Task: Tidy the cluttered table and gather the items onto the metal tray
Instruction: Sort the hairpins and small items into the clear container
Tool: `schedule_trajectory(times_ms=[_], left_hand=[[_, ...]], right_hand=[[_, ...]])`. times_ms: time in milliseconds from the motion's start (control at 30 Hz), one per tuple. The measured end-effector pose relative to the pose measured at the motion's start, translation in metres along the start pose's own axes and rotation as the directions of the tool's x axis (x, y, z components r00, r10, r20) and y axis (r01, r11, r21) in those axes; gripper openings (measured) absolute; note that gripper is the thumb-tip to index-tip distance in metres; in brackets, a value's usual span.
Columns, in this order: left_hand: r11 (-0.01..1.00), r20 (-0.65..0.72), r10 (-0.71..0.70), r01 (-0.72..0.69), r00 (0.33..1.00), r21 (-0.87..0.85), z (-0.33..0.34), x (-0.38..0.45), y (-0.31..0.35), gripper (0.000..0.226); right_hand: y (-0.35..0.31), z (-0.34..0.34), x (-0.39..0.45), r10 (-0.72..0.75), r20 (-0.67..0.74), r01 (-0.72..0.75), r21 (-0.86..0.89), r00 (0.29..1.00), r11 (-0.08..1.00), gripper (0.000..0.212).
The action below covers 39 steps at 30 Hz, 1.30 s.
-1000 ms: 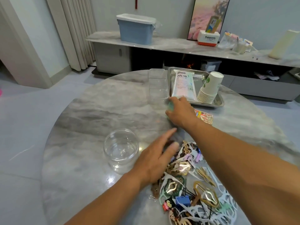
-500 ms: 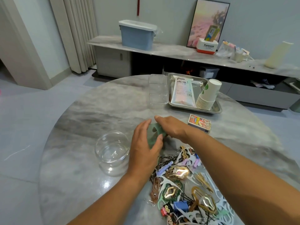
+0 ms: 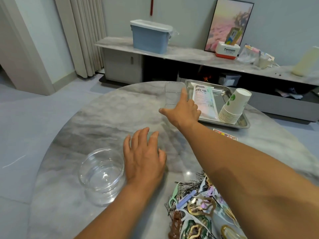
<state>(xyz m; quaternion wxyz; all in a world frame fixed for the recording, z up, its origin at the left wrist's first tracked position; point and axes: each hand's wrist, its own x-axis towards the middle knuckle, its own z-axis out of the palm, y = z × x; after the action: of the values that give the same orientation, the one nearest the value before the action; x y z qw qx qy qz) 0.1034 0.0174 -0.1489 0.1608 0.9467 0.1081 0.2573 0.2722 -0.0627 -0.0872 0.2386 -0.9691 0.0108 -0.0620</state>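
Observation:
The metal tray [image 3: 242, 124] lies at the far side of the round marble table [image 3: 107, 118]. On the tray are a white packet [image 3: 205, 102] and a tipped stack of paper cups [image 3: 233, 107]. A clear plastic box [image 3: 172, 93] lies against the tray's left side. My right hand [image 3: 183, 112] reaches over the box's near end, thumb spread left and index finger straight along its right edge. My left hand [image 3: 143, 156] hovers flat over the table, fingers spread, next to a glass bowl [image 3: 101, 171]. A pile of hair clips and floss picks [image 3: 198, 207] lies under my right forearm.
A small colourful card box [image 3: 226, 135] lies just in front of the tray, partly hidden by my right arm. Behind the table runs a low marble sideboard [image 3: 189, 56] with a blue bin [image 3: 150, 37] and a framed picture.
My right hand has left the green item near the table's middle and reached forward to the clear box. The left hand has spread flat; the green item is out of sight.

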Motion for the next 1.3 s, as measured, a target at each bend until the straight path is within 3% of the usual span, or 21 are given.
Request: schedule_trajectory(times_ms=[133, 200, 267, 367, 433, 567, 667, 800, 867, 933, 1000, 1067, 1100, 1200, 1300], left_hand=[[1.0, 0.036, -0.013, 0.013, 0.999, -0.002, -0.008, 0.004, 0.003, 0.061], [0.993, 0.014, 0.023, -0.021, 1.0, -0.12, -0.014, 0.003, 0.009, 0.066], [0.953, 0.014, 0.04, -0.034, 0.999, -0.3, -0.018, 0.002, 0.019, 0.066], [0.836, 0.092, -0.033, 0.077, 0.995, -0.543, -0.026, -0.001, 0.043, 0.065], [0.759, 0.152, -0.108, 0.18, 0.982, -0.626, -0.029, -0.003, 0.056, 0.065], [0.762, 0.226, -0.132, 0.244, 0.965, -0.599, -0.03, -0.003, 0.066, 0.065], [0.796, 0.21, -0.121, 0.222, 0.97, -0.563, -0.036, -0.005, 0.07, 0.054], [0.875, 0.194, -0.044, 0.131, 0.98, -0.466, -0.04, -0.008, 0.062, 0.035], [0.896, 0.223, 0.007, 0.093, 0.975, -0.435, -0.041, -0.012, 0.058, 0.022], [0.933, 0.229, 0.093, -0.005, 0.969, -0.361, -0.043, -0.014, 0.053, 0.013], [0.958, 0.263, 0.207, -0.141, 0.942, -0.248, -0.045, -0.009, 0.046, 0.01], [0.946, 0.331, 0.323, -0.298, 0.887, -0.124, -0.046, -0.002, 0.04, 0.011], [0.925, 0.356, 0.374, -0.371, 0.856, -0.081, -0.046, 0.001, 0.039, 0.012], [0.875, 0.373, 0.458, -0.483, 0.807, -0.03, -0.049, 0.003, 0.038, 0.014], [0.863, 0.366, 0.481, -0.504, 0.796, -0.038, -0.05, -0.004, 0.038, 0.015]], right_hand=[[-0.001, 0.007, -0.006, 0.023, -0.069, -0.023, 0.002, 0.997, 1.0, 0.101], [0.001, 0.002, -0.018, 0.006, -0.127, 0.008, 0.116, 0.992, 0.993, 0.093], [0.005, -0.009, -0.033, 0.037, -0.1, -0.001, 0.341, 0.994, 0.94, 0.084], [0.015, -0.026, -0.06, 0.169, 0.094, -0.185, 0.713, 0.981, 0.676, 0.059], [0.024, -0.036, -0.077, 0.241, 0.296, -0.377, 0.806, 0.924, 0.456, 0.048], [0.04, -0.045, -0.1, 0.175, 0.571, -0.589, 0.805, 0.802, 0.072, 0.051], [0.049, -0.05, -0.115, 0.179, 0.691, -0.699, 0.714, 0.7, -0.023, 0.049], [0.057, -0.064, -0.127, 0.187, 0.73, -0.753, 0.649, 0.657, 0.112, 0.027], [0.064, -0.073, -0.133, 0.185, 0.732, -0.748, 0.597, 0.656, 0.29, 0.023], [0.076, -0.081, -0.133, 0.229, 0.644, -0.652, 0.553, 0.73, 0.519, 0.021], [0.095, -0.089, -0.128, 0.217, 0.446, -0.463, 0.571, 0.868, 0.678, 0.024], [0.121, -0.098, -0.124, 0.12, 0.224, -0.217, 0.485, 0.967, 0.847, 0.03], [0.134, -0.103, -0.125, 0.052, 0.174, -0.116, 0.384, 0.983, 0.916, 0.032], [0.174, -0.102, -0.136, -0.106, 0.301, 0.052, 0.181, 0.948, 0.982, 0.038], [0.192, -0.092, -0.152, -0.245, 0.412, 0.202, 0.146, 0.878, 0.969, 0.043]])
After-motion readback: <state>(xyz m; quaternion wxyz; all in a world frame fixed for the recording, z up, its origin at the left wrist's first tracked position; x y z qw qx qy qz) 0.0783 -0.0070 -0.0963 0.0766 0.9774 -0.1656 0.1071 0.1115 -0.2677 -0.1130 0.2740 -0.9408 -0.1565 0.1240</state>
